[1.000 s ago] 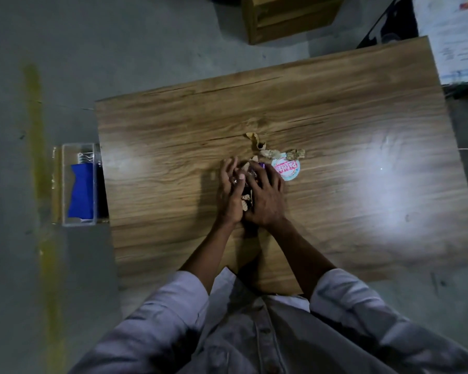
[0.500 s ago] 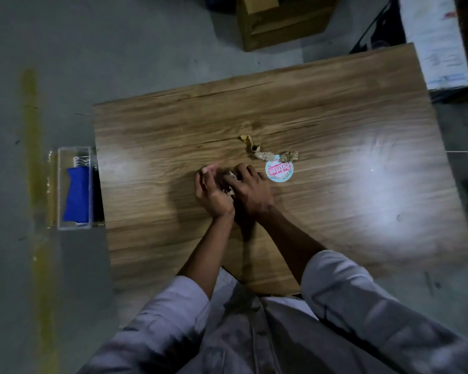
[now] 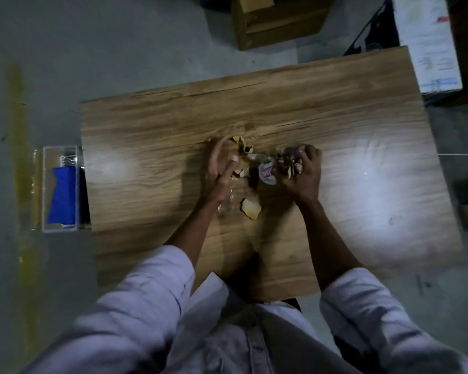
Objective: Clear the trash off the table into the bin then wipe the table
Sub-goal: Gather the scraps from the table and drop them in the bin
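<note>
A wooden table point(image 3: 362, 147) holds a small pile of trash at its middle: crumpled tan paper scraps point(image 3: 242, 147), a round white-and-pink lid point(image 3: 266, 174), a clear plastic wrapper point(image 3: 226, 205) and a tan scrap point(image 3: 250, 209) nearer me. My right hand point(image 3: 303, 171) is curled around a bunch of scraps at the pile's right side. My left hand point(image 3: 219, 171) rests edge-on against the pile's left side, fingers stretched out, touching scraps. A clear bin point(image 3: 61, 190) with something blue inside stands on the floor off the table's left edge.
A cardboard box point(image 3: 276, 20) sits on the floor beyond the table's far edge. A white box point(image 3: 427, 44) and dark items stand at the far right corner. Grey floor with a yellow stripe point(image 3: 19, 147) runs along the left.
The hands were pressed together over scraps left of the lid. They have spread apart and moved farther onto the table, now flanking the pile, with the right hand past the lid.
</note>
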